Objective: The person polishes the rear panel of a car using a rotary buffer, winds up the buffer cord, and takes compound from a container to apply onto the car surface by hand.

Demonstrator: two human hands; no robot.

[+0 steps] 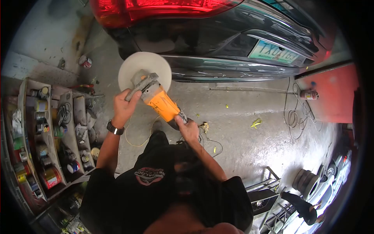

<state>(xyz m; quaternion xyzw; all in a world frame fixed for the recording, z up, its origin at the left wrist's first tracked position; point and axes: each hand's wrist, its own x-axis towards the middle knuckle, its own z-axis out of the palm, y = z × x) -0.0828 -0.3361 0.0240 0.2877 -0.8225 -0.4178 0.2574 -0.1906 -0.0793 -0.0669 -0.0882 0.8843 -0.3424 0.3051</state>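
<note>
An orange polisher [163,104] with a grey head and a round white pad [161,66] is held in front of me with both hands. My left hand [125,106], below a dark wristwatch [115,128], is closed around the side handle by the polisher's head. At the other end, my right hand [188,130] is wrapped around the dark rear grip. The pad overlaps the corner of the dark car's rear bumper [194,64] in the view. Whether pad and bumper touch, I cannot tell.
Shelves [50,144] crowded with cans stand at the left. A coiled hose [295,117] lies on the floor by a red panel [333,93] at the right. Stacked tyres [306,182], a metal frame [269,183] and another person [302,206] are at the lower right.
</note>
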